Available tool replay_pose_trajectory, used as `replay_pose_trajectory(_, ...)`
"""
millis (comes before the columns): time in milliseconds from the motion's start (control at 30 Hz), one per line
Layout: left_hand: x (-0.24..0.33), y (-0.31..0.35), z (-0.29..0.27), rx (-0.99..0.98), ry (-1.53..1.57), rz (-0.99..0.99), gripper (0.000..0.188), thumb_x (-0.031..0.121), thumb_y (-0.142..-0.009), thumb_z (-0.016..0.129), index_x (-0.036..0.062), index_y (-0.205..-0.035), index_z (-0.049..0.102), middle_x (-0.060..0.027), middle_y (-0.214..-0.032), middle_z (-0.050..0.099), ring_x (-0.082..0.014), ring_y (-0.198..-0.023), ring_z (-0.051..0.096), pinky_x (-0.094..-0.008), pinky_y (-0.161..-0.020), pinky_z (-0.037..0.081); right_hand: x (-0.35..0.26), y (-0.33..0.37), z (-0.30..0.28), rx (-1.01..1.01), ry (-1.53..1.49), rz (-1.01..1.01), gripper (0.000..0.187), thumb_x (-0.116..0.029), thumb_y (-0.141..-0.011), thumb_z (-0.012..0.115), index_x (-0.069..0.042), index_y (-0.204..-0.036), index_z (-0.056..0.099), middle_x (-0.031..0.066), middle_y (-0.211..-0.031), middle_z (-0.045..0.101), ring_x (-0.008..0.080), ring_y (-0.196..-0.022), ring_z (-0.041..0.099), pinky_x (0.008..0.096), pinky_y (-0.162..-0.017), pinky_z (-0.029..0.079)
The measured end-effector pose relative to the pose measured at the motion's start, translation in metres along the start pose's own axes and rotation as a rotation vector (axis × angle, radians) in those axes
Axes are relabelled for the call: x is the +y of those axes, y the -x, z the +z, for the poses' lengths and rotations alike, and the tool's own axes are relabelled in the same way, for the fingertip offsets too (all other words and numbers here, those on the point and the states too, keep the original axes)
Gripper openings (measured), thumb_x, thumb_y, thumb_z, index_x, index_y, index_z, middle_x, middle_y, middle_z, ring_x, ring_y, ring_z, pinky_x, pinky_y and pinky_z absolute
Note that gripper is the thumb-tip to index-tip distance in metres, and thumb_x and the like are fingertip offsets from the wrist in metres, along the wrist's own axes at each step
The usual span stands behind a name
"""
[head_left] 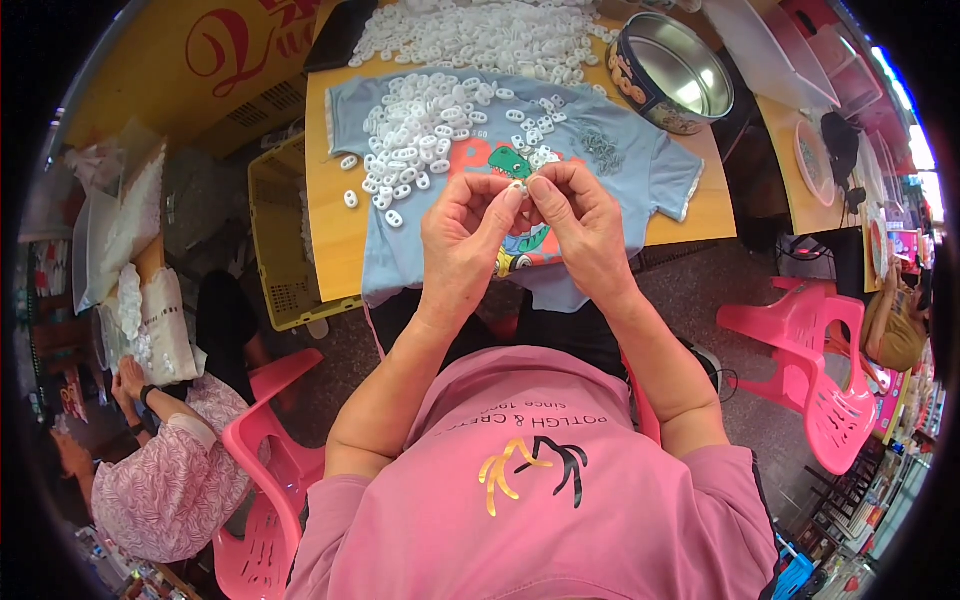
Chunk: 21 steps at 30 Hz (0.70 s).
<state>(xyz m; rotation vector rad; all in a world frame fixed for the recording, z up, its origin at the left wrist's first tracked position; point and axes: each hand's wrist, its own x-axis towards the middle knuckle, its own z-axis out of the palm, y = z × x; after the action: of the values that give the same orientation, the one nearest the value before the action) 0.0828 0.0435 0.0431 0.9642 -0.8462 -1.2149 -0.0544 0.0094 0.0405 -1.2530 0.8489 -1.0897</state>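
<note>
My left hand and my right hand meet over the near part of a light blue T-shirt with a dinosaur print. Both are closed in a pinch, thumbs and forefingers together around a small whitish piece, mostly hidden by the fingertips. Just beyond my fingers lie several small white plastic pieces with holes. A large heap of white oval two-holed plastic pieces covers the shirt's left side. To the right rests a little pile of thin grey-green bits, too small to make out.
More white plastic pieces are heaped at the table's far side beside a round metal tin. A yellow crate stands left of the wooden table. Pink chairs flank me. Another person in a patterned top works at left.
</note>
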Motion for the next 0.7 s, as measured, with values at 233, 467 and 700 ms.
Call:
replay_pose_trajectory(233, -0.004, 0.001, 0.0, 0.022, -0.047, 0.014, 0.011, 0.007, -0.093, 0.062, -0.0015, -0.098, 0.058, -0.0065, -0.086, 0.066, -0.0093, -0.075, 0.064, -0.0229, -0.069, 0.054, 0.001, 0.002, 0.005, 0.029, 0.019, -0.02, 0.016, -0.014, -0.097, 0.059, 0.001, -0.1, 0.059, 0.0022, -0.089, 0.062, 0.0078, -0.077, 0.057, 0.0222, -0.071, 0.049)
replay_pose_trajectory(467, -0.007, 0.006, 0.004, 0.102, -0.043, 0.035, 0.011, 0.007, -0.093, 0.063, -0.0016, -0.098, 0.058, -0.006, -0.087, 0.066, -0.0094, -0.075, 0.065, -0.0236, -0.069, 0.055, 0.011, 0.005, 0.011, 0.066, -0.07, -0.016, 0.016, -0.014, -0.098, 0.057, 0.001, -0.103, 0.058, 0.0029, -0.091, 0.062, 0.0087, -0.082, 0.059, 0.0235, -0.074, 0.051)
replay_pose_trajectory(700, -0.008, 0.004, 0.001, 0.059, -0.022, 0.031, 0.011, 0.007, -0.093, 0.063, -0.0015, -0.098, 0.058, -0.0064, -0.088, 0.066, -0.0102, -0.076, 0.065, -0.024, -0.069, 0.055, 0.011, 0.006, 0.01, 0.063, -0.132, 0.014, 0.017, -0.015, -0.098, 0.057, 0.001, -0.104, 0.057, 0.0033, -0.094, 0.062, 0.0089, -0.082, 0.059, 0.0245, -0.074, 0.052)
